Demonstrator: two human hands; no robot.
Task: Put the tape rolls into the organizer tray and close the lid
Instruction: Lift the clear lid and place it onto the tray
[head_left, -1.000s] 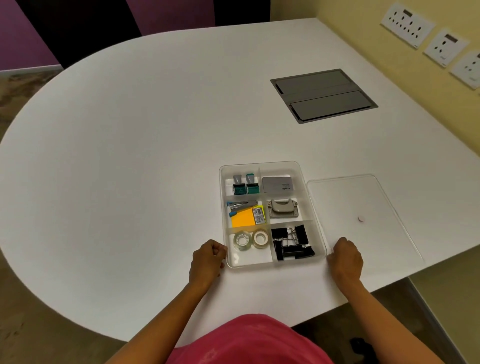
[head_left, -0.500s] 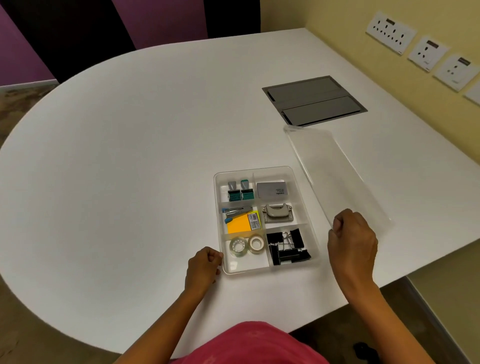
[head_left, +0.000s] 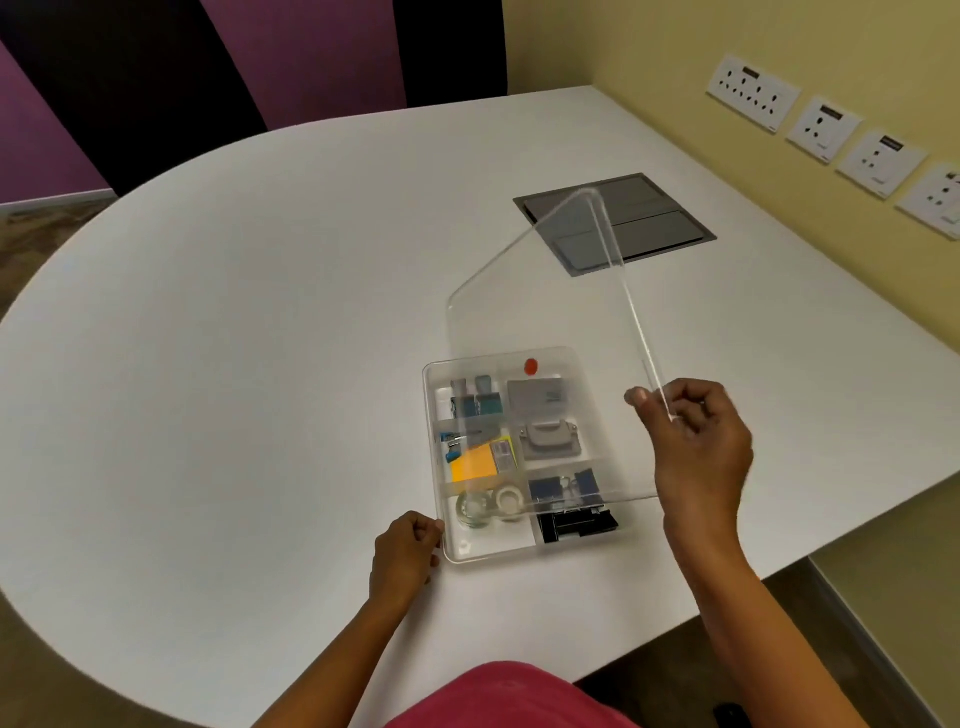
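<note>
Tape rolls (head_left: 491, 505), 2 of them, sit side by side in the near-left compartment of the organizer tray (head_left: 435, 415), which rests on the white bench (head_left: 234, 364). Right hand (head_left: 693, 447) is pinching the clear lid (head_left: 545, 322) by its right edge, holding it tilted in the air over the tray, so you're seeing most of the compartments through the plastic. Left hand (head_left: 405, 556) is curled into a loose fist, knuckles right against the tray's near-left corner, gripping nothing as far as I can see. Other compartments are full: black binder clips (head_left: 576, 522) next to the tapes, orange sticky notes (head_left: 472, 465), a grey hole punch (head_left: 548, 441). Farther back there's a grey floor-box style hatch (head_left: 654, 228) set into the bench, partly behind the lid's far corner, and wall sockets (head_left: 821, 122) on the yellow wall to the right.
</note>
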